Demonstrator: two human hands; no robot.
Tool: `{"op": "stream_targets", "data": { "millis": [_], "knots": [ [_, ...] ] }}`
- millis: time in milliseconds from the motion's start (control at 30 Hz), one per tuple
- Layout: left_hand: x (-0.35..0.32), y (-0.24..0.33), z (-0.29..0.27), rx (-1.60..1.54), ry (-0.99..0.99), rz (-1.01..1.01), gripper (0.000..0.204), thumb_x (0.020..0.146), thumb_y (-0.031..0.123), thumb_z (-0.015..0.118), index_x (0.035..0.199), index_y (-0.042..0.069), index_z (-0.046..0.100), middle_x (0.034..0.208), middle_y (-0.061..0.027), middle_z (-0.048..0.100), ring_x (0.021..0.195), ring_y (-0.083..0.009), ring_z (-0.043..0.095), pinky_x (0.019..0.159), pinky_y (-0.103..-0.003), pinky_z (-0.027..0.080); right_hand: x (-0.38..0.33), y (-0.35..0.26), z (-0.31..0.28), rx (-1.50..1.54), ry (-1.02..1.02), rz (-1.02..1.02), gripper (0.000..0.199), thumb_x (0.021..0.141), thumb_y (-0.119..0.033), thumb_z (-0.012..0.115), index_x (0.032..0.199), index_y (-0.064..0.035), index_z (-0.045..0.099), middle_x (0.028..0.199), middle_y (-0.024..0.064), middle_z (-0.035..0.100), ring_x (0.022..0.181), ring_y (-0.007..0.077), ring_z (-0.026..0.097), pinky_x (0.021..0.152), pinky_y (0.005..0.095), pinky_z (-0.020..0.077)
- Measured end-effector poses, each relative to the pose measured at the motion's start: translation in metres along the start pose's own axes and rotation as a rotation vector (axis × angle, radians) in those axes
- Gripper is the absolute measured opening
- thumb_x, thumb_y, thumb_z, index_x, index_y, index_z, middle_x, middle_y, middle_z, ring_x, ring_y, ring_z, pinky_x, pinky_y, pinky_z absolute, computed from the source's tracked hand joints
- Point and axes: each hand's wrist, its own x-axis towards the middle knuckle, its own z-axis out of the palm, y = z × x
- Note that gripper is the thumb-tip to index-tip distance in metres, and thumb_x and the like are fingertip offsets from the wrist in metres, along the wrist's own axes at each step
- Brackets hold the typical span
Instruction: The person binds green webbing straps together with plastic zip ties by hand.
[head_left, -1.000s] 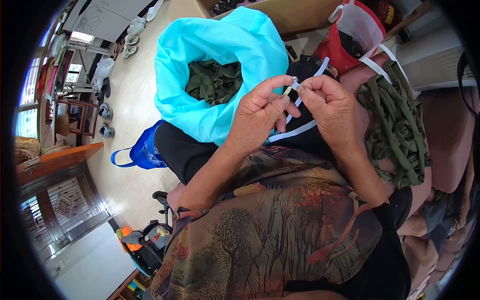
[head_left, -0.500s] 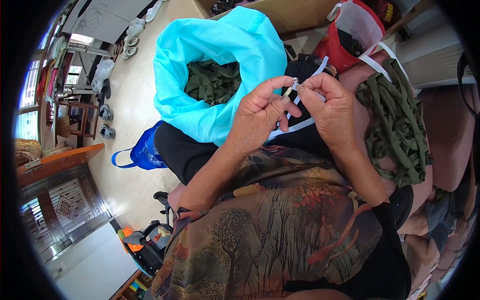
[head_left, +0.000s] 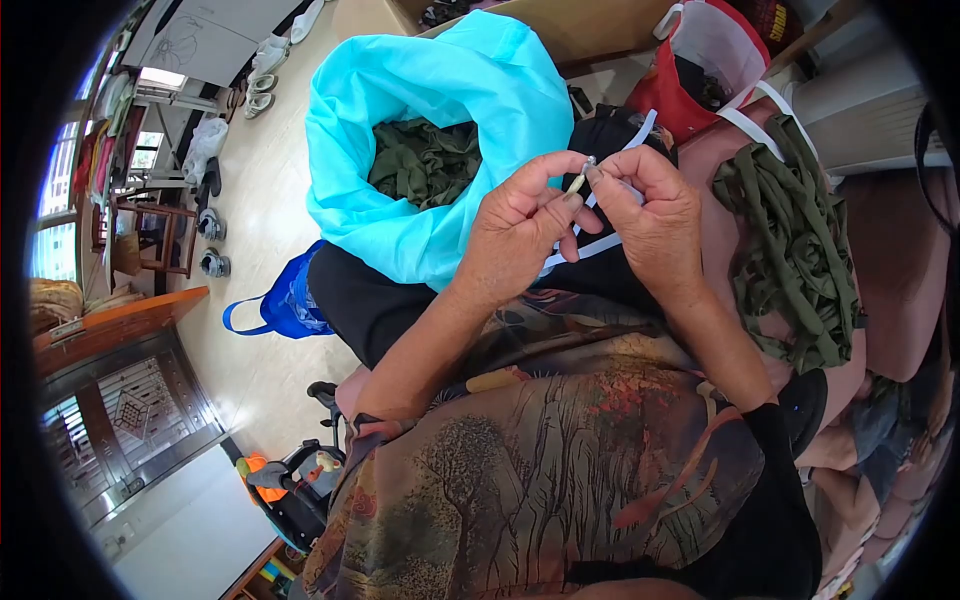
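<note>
White strap [head_left: 600, 205] end is pinched between left hand [head_left: 520, 235] and right hand [head_left: 655, 215], both gripping it above a turquoise bag [head_left: 440, 90] of green fabric.

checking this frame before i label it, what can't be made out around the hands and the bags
- Head view: the small pale piece pinched between left hand and right hand is too small to identify.
- White strap: its course is hidden behind both hands.
- Turquoise bag: only the top of the green fabric shows; the bag walls hide the rest.
- Red bag: its inside is dark, contents unclear.
</note>
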Motion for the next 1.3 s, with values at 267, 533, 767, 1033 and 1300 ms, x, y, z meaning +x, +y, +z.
{"op": "stream_targets", "data": {
  "millis": [267,533,767,1033,1300],
  "knots": [
    [0.003,-0.01,-0.007,0.018,0.017,0.039,0.034,0.098,0.009,0.057,0.131,0.006,0.053,0.086,-0.0103,0.068,0.056,-0.0086,0.058,0.043,-0.015,0.033,-0.001,0.008,0.001,0.136,-0.09,0.01,0.005,0.092,-0.002,0.058,0.096,-0.0005,0.061,0.076,0.0007,0.06,0.066,0.0059,0.051,0.061,0.0179,0.0394],
    [0.002,-0.005,-0.003,-0.01,0.029,-0.026,0.023,0.096,0.001,0.052,0.118,0.006,0.055,0.083,-0.0074,0.066,0.054,-0.0081,0.051,0.047,-0.018,0.037,0.0,0.013,0.0,0.271,-0.106,0.096,0.007,0.094,-0.002,0.056,0.1,-0.0007,0.057,0.075,0.0029,0.061,0.063,0.0057,0.052,0.056,0.0171,0.0367],
    [0.002,-0.003,-0.005,-0.018,-0.01,-0.063,0.017,0.096,0.002,0.053,0.111,0.007,0.053,0.081,-0.0078,0.064,0.053,-0.0074,0.048,0.047,-0.018,0.037,0.003,0.011,-0.001,0.346,-0.149,0.13,0.008,0.093,-0.002,0.056,0.101,-0.0012,0.057,0.074,0.0035,0.061,0.062,0.0052,0.05,0.053,0.0164,0.0337],
    [0.006,-0.013,-0.007,-0.104,0.013,-0.075,0.022,0.097,0.01,0.058,0.118,0.007,0.054,0.084,-0.0096,0.066,0.05,-0.0065,0.049,0.043,-0.014,0.03,0.004,0.005,-0.006,0.297,-0.175,0.156,0.012,0.09,0.002,0.053,0.101,-0.0009,0.058,0.074,0.0042,0.061,0.063,0.0086,0.052,0.057,0.0193,0.0398],
    [0.005,-0.015,-0.004,-0.206,0.011,-0.127,0.018,0.097,0.01,0.059,0.114,0.006,0.055,0.082,-0.0099,0.065,0.052,-0.0072,0.05,0.042,-0.014,0.031,0.004,0.014,-0.006,0.24,-0.179,0.157,0.018,0.092,-0.001,0.054,0.11,-0.0027,0.056,0.075,0.0036,0.061,0.06,0.0059,0.046,0.053,0.0171,0.0332]
  ]
}}
